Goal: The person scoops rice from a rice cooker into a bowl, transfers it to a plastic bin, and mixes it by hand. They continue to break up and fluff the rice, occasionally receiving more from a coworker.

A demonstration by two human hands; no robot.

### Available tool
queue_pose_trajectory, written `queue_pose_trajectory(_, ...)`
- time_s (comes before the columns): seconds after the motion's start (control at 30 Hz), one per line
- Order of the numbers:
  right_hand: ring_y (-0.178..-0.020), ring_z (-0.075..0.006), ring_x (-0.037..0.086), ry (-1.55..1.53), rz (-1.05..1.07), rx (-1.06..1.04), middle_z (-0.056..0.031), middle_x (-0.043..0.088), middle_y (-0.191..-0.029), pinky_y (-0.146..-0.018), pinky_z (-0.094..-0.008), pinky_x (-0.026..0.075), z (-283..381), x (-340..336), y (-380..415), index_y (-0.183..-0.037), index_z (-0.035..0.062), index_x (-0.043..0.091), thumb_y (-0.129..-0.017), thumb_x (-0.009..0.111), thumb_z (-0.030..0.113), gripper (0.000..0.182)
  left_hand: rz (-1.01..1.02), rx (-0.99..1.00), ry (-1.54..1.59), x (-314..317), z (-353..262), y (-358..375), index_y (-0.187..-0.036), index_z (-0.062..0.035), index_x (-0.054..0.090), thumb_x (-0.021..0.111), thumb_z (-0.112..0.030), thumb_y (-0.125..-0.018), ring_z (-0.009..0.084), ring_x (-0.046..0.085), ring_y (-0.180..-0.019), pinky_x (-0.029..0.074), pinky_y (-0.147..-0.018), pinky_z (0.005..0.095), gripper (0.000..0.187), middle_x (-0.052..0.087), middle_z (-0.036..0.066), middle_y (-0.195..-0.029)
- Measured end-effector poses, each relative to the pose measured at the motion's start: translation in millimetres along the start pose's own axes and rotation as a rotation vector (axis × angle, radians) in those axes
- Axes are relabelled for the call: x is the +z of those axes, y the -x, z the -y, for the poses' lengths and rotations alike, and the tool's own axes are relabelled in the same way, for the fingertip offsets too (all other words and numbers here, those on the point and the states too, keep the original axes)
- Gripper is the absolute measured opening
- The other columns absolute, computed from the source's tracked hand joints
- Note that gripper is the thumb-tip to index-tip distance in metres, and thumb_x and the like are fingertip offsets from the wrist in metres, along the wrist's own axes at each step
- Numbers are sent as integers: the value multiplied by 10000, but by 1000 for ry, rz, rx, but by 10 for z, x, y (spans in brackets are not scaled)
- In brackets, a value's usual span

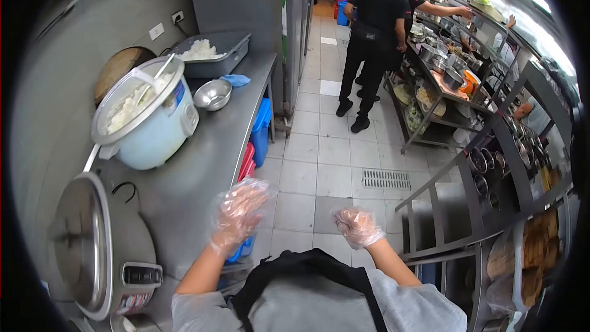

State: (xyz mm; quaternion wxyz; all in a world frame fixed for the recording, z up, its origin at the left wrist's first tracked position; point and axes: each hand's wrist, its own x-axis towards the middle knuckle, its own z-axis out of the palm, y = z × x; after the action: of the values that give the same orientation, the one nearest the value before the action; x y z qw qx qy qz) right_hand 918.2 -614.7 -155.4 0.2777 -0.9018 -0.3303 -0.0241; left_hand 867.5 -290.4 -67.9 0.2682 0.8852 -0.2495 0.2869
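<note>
My left hand (241,212), in a clear plastic glove, is raised beside the front edge of the steel counter (206,141), its fingers loosely stretched out and nothing visible in them. My right hand (359,226), gloved the same way, hovers over the tiled floor with its fingers curled in; I see no object in it. On the counter, an open light-blue rice cooker (157,135) holds white rice (132,107) and a pale-handled utensil (153,80). Nearer me stands a larger rice cooker (126,240) under a metal lid (80,240).
A metal bowl (212,94), a blue cloth (236,80) and a grey tub (230,55) of rice sit farther along the counter. Two people in black (375,24) stand ahead by loaded shelves (439,89). A metal rack (473,190) is at my right; a floor drain (386,179) lies ahead.
</note>
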Motion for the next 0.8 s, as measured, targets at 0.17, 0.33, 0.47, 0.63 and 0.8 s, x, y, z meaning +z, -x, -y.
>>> queue_pose_trajectory(0.17,-675,-317,575,-60,-116,225,-108,581,-713,-586,-416,463,-434,-332,-644,-746,106,560,-700,570,108,47,94,101,90,586,579,-1117,-1012,-71,651,375,-423,-936,312,568,-1048,400,-963,454,453,629,117,-1066)
queue_pose_trajectory(0.33,-736,-319,584,62,-133,293,-118,596,-759,-654,-413,478,-1277,-212,-1146,-813,94,567,-775,558,187,101,35,233,99,1152,1233,-1989,-975,-78,669,515,-338,-885,289,594,-1001,441,-925,414,315,645,112,-1028)
queue_pose_trajectory(0.47,-763,-317,582,80,-57,205,-127,593,-799,-693,-403,473,-1805,-592,-2181,-851,64,568,-859,531,245,185,-45,-15,146,1386,1707,-2526,-964,-59,677,527,-253,-884,274,597,-995,431,-928,405,257,649,116,-1020)
queue_pose_trajectory(0.63,-801,-320,587,-95,40,42,-129,607,-825,-732,-420,466,-2342,-934,-3662,-878,74,573,-863,504,248,187,-92,-436,302,1560,2245,-3143,-958,-9,664,574,-140,-849,264,618,-937,447,-876,358,193,664,113,-972)
queue_pose_trajectory(0.8,-773,-314,581,-330,149,-381,-125,601,-819,-715,-401,464,-2115,-846,-5279,-897,73,580,-850,516,206,154,-198,-451,45,1372,2944,-3287,-937,-11,654,587,-79,-821,261,615,-938,448,-872,366,150,661,111,-978)
